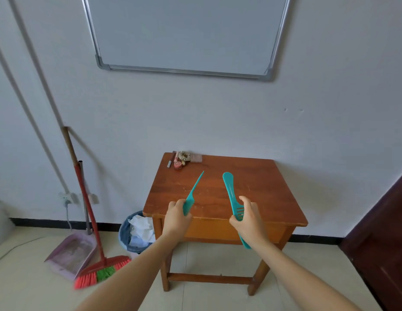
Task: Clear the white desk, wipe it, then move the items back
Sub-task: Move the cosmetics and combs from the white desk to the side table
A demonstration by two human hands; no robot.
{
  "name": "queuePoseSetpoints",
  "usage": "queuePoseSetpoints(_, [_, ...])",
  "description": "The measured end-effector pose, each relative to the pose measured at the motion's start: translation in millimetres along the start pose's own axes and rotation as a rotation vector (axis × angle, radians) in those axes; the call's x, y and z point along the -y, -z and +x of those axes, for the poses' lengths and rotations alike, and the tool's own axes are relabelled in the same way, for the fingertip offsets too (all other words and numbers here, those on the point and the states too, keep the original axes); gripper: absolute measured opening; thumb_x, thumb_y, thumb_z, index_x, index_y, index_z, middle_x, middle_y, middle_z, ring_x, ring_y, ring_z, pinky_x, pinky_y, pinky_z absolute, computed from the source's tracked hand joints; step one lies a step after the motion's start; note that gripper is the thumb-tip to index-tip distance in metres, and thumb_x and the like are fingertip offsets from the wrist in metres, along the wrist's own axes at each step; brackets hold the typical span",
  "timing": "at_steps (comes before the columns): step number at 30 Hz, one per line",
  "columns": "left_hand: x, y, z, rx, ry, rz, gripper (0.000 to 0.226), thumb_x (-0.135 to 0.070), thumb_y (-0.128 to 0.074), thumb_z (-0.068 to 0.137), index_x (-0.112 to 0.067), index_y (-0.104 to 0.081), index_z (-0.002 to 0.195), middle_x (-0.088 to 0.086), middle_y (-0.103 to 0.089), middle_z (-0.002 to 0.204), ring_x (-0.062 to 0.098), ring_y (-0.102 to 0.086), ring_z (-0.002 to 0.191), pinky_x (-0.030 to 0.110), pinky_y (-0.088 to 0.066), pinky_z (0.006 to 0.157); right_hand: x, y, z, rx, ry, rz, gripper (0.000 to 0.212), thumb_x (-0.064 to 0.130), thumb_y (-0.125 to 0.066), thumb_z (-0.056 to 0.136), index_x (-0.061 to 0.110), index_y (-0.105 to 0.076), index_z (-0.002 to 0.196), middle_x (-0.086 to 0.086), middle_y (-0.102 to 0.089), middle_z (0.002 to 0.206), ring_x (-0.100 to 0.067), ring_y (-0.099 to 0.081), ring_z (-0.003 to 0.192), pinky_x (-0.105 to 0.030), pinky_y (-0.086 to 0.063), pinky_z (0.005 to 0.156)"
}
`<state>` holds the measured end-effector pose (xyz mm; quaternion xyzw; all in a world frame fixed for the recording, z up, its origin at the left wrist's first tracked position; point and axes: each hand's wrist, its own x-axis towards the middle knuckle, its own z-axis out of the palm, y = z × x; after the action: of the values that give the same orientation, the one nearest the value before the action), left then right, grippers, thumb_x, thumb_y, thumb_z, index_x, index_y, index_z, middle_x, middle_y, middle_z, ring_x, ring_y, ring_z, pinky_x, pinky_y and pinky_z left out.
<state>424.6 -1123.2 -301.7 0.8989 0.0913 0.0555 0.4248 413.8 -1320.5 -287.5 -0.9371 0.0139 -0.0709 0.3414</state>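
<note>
Clearing, probably: left hand [176, 213] grips tail comb [193, 191], right hand [248, 217] wide comb [229, 187]; next, lay both on tabletop [258, 182].

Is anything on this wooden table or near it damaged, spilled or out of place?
Nothing is spilled. The wooden table top shows pale scratches near its middle, and the waste bin beside it is filled with crumpled paper.

Whiteboard [186, 30] on wall [218, 122]; broom [103, 271], dustpan [71, 254], bin [125, 239] left.
</note>
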Motion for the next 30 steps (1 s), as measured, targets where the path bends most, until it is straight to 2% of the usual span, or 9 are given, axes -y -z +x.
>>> queuePoseSetpoints(8, [-1,-43,69,0.034,0.126,0.021,0.044,-0.010,-0.054,0.090,-0.012,-0.042,0.132,0.008,-0.047,0.120,0.009,-0.045,0.095,0.024,-0.048,0.088,-20,-24,86,0.098,-0.004,0.002,0.062,0.027,-0.063,0.083,0.022,-0.031,0.136,-0.001,-0.043,0.119,-0.007,-0.049,0.088,-0.011,-0.044,0.066])
queuePoseSetpoints(11, [10,-60,87,0.002,0.194,0.001,0.046,-0.010,-0.054,0.090,-0.011,-0.040,0.134,0.008,-0.047,0.119,0.010,-0.046,0.094,0.026,-0.049,0.088,-31,-38,100,0.134,-0.003,-0.007,0.062,0.027,-0.063,0.084,0.022,-0.030,0.136,0.000,-0.042,0.121,-0.004,-0.047,0.088,-0.004,-0.039,0.057])
queuePoseSetpoints(14, [18,-69,114,-0.004,0.260,0.016,0.047,-0.009,-0.054,0.089,-0.010,-0.040,0.134,0.009,-0.047,0.119,0.014,-0.050,0.096,0.029,-0.050,0.089,-36,-50,119,0.137,-0.030,-0.008,0.061,0.028,-0.062,0.084,0.023,-0.031,0.136,0.000,-0.043,0.121,-0.004,-0.047,0.086,-0.004,-0.036,0.052])
queuePoseSetpoints(20, [25,-79,189,0.031,0.349,0.119,0.041,-0.014,-0.055,0.089,-0.010,-0.044,0.129,0.010,-0.049,0.121,0.021,-0.050,0.111,0.035,-0.049,0.095,-25,-67,170,0.135,-0.069,-0.014,0.062,0.030,-0.062,0.084,0.024,-0.029,0.136,0.001,-0.042,0.123,-0.008,-0.052,0.091,-0.013,-0.050,0.072])
queuePoseSetpoints(25, [28,-85,235,0.109,0.303,0.297,0.039,-0.027,-0.051,0.091,-0.012,-0.045,0.127,0.007,-0.050,0.123,0.021,-0.046,0.115,0.032,-0.047,0.095,-15,-77,207,0.137,-0.101,-0.057,0.062,0.031,-0.060,0.085,0.025,-0.027,0.137,0.004,-0.041,0.123,-0.010,-0.055,0.094,-0.017,-0.053,0.075])
queuePoseSetpoints(30, [44,-88,248,0.137,0.178,0.529,0.050,-0.054,-0.043,0.089,-0.020,-0.047,0.126,0.000,-0.051,0.124,0.019,-0.043,0.117,0.031,-0.042,0.095,-7,-97,225,0.152,-0.151,-0.100,0.062,0.030,-0.059,0.086,0.025,-0.026,0.137,0.003,-0.040,0.126,-0.009,-0.054,0.099,-0.018,-0.051,0.079])
